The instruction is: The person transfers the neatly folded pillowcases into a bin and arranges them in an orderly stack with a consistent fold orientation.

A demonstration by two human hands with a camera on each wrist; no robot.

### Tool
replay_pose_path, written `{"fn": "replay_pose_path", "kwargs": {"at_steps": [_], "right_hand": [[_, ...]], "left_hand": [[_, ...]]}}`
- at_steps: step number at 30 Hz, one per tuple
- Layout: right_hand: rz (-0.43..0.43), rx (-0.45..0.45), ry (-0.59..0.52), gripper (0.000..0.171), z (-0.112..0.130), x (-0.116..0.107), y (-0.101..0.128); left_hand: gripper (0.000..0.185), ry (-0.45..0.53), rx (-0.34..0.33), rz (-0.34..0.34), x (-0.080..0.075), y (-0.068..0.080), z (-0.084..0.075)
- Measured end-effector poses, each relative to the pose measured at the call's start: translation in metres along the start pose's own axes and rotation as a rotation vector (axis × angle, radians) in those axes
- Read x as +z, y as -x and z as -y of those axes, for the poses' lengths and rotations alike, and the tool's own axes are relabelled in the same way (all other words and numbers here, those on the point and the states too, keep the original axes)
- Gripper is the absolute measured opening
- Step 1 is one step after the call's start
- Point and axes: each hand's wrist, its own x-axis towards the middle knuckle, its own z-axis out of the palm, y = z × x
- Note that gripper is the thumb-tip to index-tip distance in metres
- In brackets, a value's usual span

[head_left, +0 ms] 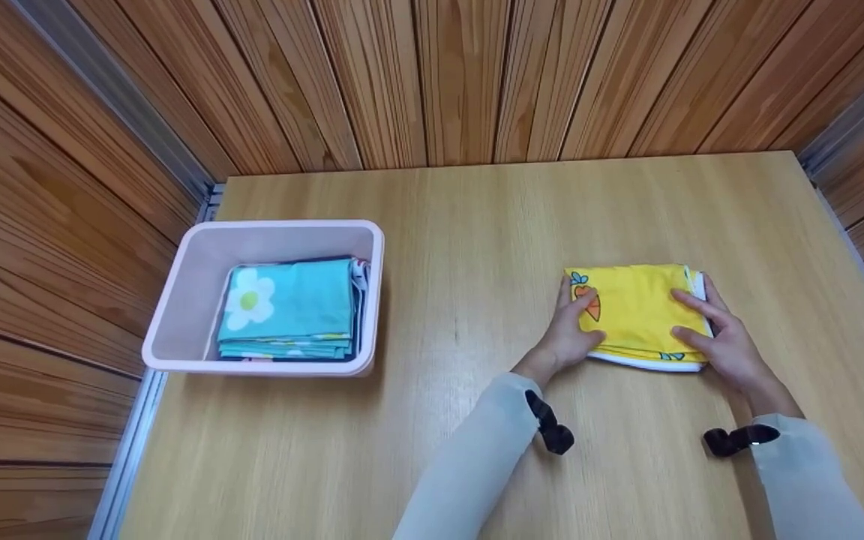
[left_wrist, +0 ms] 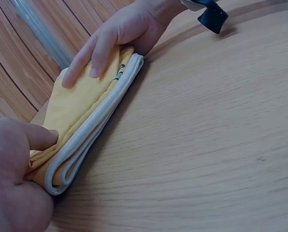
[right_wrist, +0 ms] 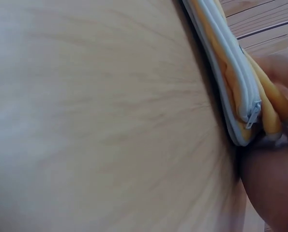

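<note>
Two hands on the folded yellow cloth (head_left: pixel 638 311), which lies flat on the wooden table (head_left: pixel 462 247), right of centre and well apart from the pink bin (head_left: pixel 192 277). Your left hand (head_left: pixel 571 334) pinches its left edge, thumb under, fingers on top; your right hand (head_left: pixel 717 337) clamps the right edge, fingers spread over the top, thumb at the front corner. Folding looks finished; you seem to be at the gripping step. Next move likely calls for lifting it level so the layers and white hem stay stacked, then carrying it left to the bin, onto the teal flower cloths (head_left: pixel 289 307) already stacked inside.
</note>
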Motion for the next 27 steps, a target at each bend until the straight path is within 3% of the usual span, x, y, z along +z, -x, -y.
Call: {"fn": "replay_pose_path", "kwargs": {"at_steps": [12, 27], "right_hand": [[0.003, 0.005, 0.098, 0.059, 0.0027, 0.002, -0.005], [0.034, 0.039, 0.011, 0.055, 0.0073, -0.0006, -0.0017]], "left_hand": [[0.068, 0.009, -0.007, 0.014, 0.0005, -0.0006, -0.0014], [0.067, 0.075, -0.028, 0.004, 0.0003, 0.0017, -0.0013]]}}
